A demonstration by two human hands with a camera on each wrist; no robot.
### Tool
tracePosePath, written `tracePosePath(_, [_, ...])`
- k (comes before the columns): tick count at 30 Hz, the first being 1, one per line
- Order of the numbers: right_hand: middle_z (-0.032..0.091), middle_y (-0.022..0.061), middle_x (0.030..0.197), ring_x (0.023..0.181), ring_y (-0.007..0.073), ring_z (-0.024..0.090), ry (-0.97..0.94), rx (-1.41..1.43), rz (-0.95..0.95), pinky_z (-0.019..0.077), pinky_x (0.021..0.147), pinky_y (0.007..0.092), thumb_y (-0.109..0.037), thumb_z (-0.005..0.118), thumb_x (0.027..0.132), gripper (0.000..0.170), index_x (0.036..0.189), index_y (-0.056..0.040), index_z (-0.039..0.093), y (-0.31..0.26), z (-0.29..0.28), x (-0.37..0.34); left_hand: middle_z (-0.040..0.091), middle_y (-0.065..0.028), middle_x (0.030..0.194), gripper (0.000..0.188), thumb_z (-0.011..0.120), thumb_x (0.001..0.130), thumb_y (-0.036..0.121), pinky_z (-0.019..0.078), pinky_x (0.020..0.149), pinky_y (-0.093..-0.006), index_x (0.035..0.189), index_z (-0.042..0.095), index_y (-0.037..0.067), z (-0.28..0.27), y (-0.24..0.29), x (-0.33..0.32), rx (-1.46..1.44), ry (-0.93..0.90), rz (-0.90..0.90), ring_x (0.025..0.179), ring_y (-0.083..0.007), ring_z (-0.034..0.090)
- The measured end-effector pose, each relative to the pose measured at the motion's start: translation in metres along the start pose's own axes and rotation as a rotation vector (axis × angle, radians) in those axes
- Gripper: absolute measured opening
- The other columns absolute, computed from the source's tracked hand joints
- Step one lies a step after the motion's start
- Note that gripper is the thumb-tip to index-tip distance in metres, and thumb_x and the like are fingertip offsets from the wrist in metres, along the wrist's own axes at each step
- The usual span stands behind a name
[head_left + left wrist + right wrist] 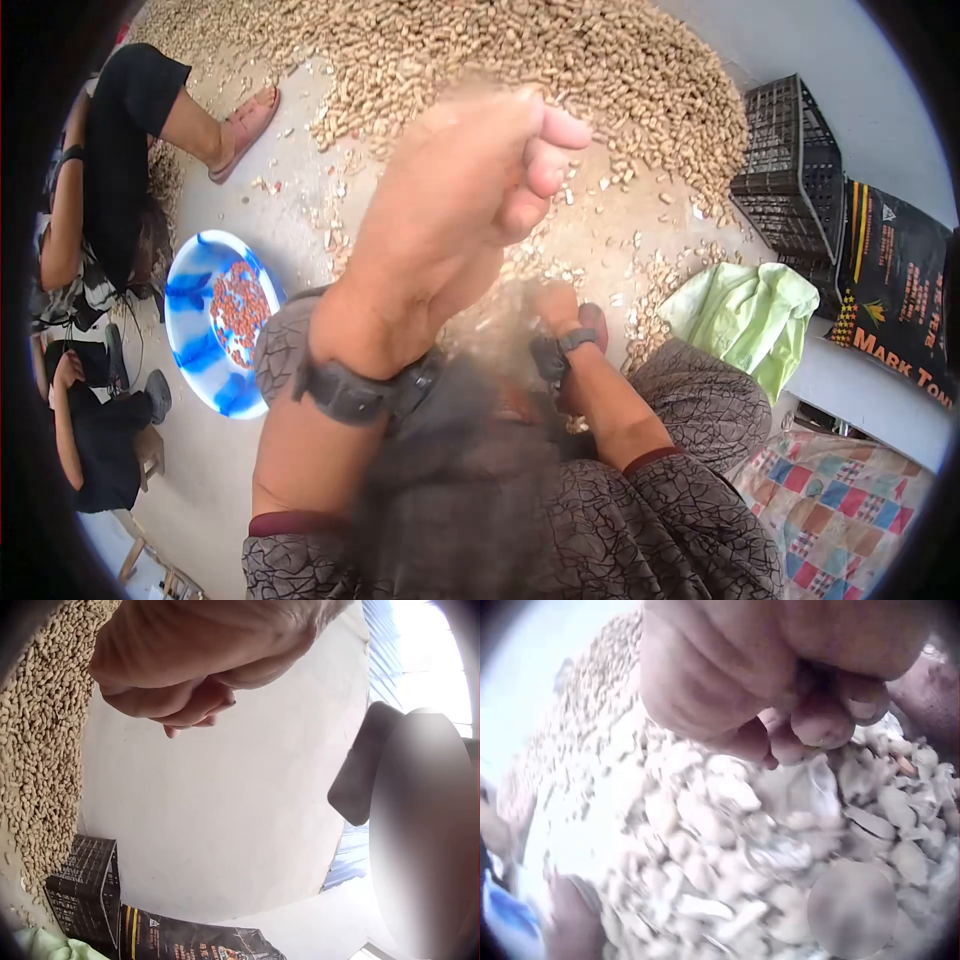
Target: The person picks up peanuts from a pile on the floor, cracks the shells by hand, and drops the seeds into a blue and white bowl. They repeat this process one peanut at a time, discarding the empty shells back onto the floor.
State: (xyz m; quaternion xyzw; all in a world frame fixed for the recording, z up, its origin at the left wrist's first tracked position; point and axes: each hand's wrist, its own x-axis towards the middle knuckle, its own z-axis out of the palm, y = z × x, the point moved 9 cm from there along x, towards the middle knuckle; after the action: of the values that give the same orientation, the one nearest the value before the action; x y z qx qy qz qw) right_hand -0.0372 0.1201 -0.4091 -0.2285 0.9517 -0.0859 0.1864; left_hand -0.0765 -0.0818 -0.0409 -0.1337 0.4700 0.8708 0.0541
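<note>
My left hand [430, 220] is raised close to the head camera, above the floor. Curled fingers show at its far end; in the left wrist view this hand [202, 660] hangs before a pale wall, and nothing shows at its fingertips. Low over a layer of peanut shells [705, 810] is my right hand [780, 675], its fingers bent down close to the shells. Whether it touches them or has anything inside is hidden. In the head view the right hand [557, 305] is small and partly blurred, between the knees.
A large heap of peanuts [560, 60] spreads at the back. To the left are a blue-and-white basin [190, 345] with reddish kernels [240, 305] and seated people. At right stand a black crate [785, 165], a green sack [745, 315] and a black printed bag [895, 285].
</note>
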Motion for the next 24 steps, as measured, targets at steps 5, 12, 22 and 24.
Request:
tracePosePath(5, [0.051, 0.0008, 0.054, 0.040, 0.0087, 0.043, 0.350, 0.947, 0.069, 0.0309, 0.035, 0.0224, -0.020, 0.057, 0.081, 0.017, 0.071, -0.0057, 0.059, 0.041, -0.117, 0.052, 0.049, -0.0003, 0.061, 0.033, 0.041, 0.096, 0.027, 0.0232, 0.036, -0.0163, 0.092, 0.057, -0.003, -0.004, -0.011, 0.007, -0.152, 0.022, -0.084, 0.042, -0.0041, 0.034])
tracePosePath(12, [0.049, -0.0039, 0.057, 0.046, 0.0042, 0.042, 0.342, 1.295, -0.072, 0.0313, 0.040, 0.0200, -0.017, 0.059, 0.083, 0.013, 0.078, -0.0052, 0.061, -0.117, -0.376, -0.032, 0.049, -0.0016, 0.062, 0.045, 0.040, 0.093, 0.041, 0.0238, 0.036, -0.0158, 0.086, 0.057, 0.000, 0.003, -0.035, 0.001, -0.076, 0.061, -0.194, 0.045, -0.0045, 0.037])
tracePosePath(22, [0.058, 0.0056, 0.066, 0.053, 0.0081, 0.051, -0.015, 1.610, 0.006, 0.0323, 0.038, 0.0178, -0.038, 0.044, 0.093, 0.038, 0.092, -0.0019, 0.058, -0.113, -0.366, -0.052, 0.052, -0.0006, 0.064, 0.028, 0.050, 0.092, 0.026, 0.0271, 0.037, -0.0141, 0.084, 0.059, 0.002, 0.019, -0.031, -0.020, -0.067, -0.090, -0.064, 0.046, -0.0033, 0.040])
tracePosePath(24, [0.061, 0.0118, 0.074, 0.053, 0.0104, 0.053, -0.055, 1.585, 0.022, 0.0334, 0.038, 0.0179, -0.043, 0.037, 0.094, 0.045, 0.098, -0.0009, 0.054, -0.105, -0.359, -0.055, 0.053, 0.0016, 0.064, 0.018, 0.052, 0.091, 0.016, 0.0290, 0.039, -0.0137, 0.089, 0.060, 0.000, 0.026, -0.016, -0.028, 0.080, -0.150, 0.067, 0.047, -0.0018, 0.040])
